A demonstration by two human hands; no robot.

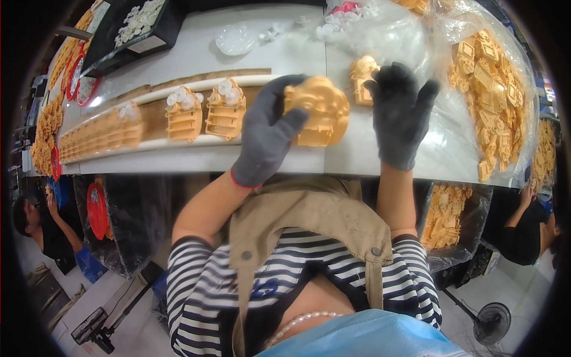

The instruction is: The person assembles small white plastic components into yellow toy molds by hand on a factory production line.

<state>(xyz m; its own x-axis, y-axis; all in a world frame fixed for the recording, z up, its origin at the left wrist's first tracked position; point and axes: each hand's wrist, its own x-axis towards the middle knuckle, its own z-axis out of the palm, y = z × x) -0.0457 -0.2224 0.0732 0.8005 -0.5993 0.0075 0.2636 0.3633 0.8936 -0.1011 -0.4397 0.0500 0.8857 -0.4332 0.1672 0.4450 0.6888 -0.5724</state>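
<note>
Both of my hands wear grey gloves. My left hand (264, 134) is closed around the left side of a yellow-orange moulded plastic housing (326, 113), its thumb across the front, holding it up above the white table (351, 156). My right hand (401, 122) is raised to the right of it, thumb and fingers apart and slightly blurred, with nothing visible in it. Just left of its thumb lies another yellow-orange plastic part (360, 82). Two similar parts with clear round white pieces, a left one (184, 116) and a right one (225, 110), stand in a white-edged channel near my left hand.
More orange parts (101, 135) line the channel leftward. A black bin (128, 35) of small white pieces stands far left. Clear plastic bags (386, 35) and a heap of orange parts (491, 89) lie at right. A lined box (446, 217) sits below the table edge; people work either side.
</note>
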